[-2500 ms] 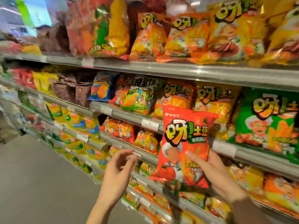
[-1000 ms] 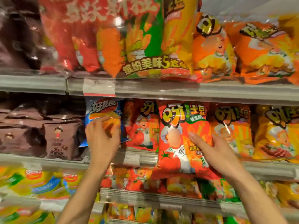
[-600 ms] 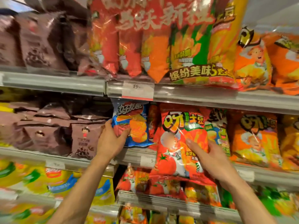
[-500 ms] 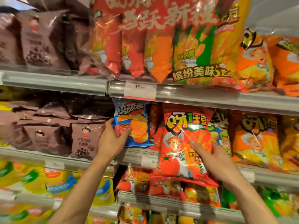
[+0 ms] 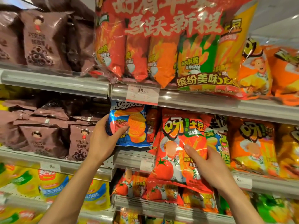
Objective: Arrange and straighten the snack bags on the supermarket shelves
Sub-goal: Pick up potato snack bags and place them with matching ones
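From the head camera, we reach into the middle shelf [image 5: 129, 159] of a supermarket snack aisle; our left hand [image 5: 103, 143] curls round the blue chip bag [image 5: 131, 126] standing at the shelf's front edge, apparently to shift it and open a slot; our right hand [image 5: 208, 167] pinches the red tomato-flavour bag [image 5: 176, 152], held upright in front of that edge, not yet shelved, likely bound for the gap beside the blue bag.
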